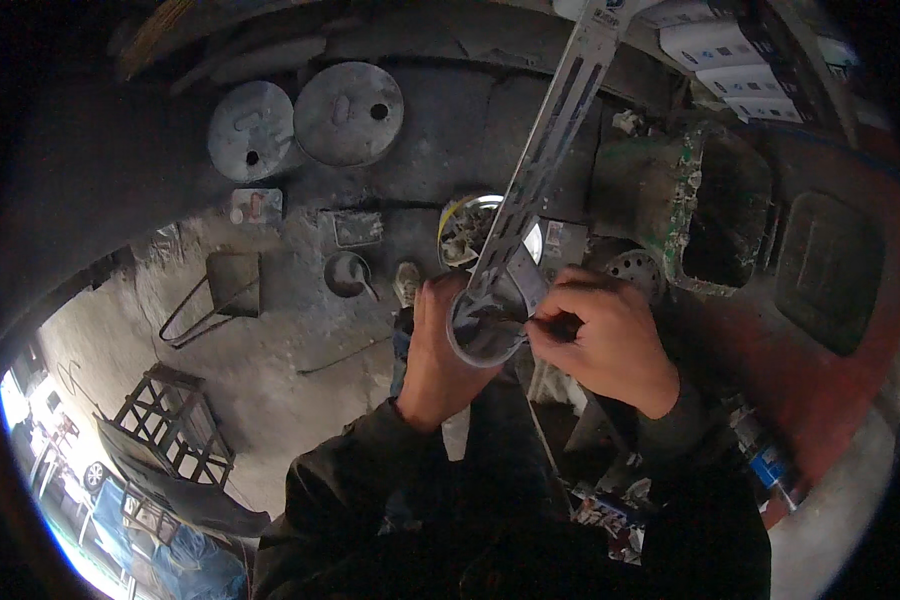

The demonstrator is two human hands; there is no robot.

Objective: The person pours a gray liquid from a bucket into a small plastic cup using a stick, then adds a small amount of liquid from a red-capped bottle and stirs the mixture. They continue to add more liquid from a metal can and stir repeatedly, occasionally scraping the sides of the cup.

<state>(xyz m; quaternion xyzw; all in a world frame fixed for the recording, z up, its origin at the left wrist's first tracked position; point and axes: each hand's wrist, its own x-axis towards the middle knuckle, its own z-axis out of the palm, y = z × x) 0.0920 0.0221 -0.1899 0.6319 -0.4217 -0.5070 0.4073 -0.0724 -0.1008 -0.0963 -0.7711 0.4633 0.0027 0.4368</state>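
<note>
Head view: who's holding what?

"Left hand [436, 358] is wrapped round the grey cup [485, 345], frame centre, mouth facing the camera; fingers curled on its left side, so holding. Right hand [602, 338] sits at the cup's right rim, thumb and forefinger narrow, tips together. Can't tell if something thin is between them."

"Around it?"

"Slotted bar [545, 150] slants from the upper right down to the cup; contact unclear. Tin [447, 218] of scraps just above the cup in frame. Pot [332, 283] left of centre, on the floor [280, 360]."

"Tips for doing it well?"

"Looks like fine work at the rim, my guess. Left should hold firm without squeezing, mouth in sight. Right: light pinch, small moves, knuckles off the opening. Mind the bar; a knock could tilt the cup."
</note>
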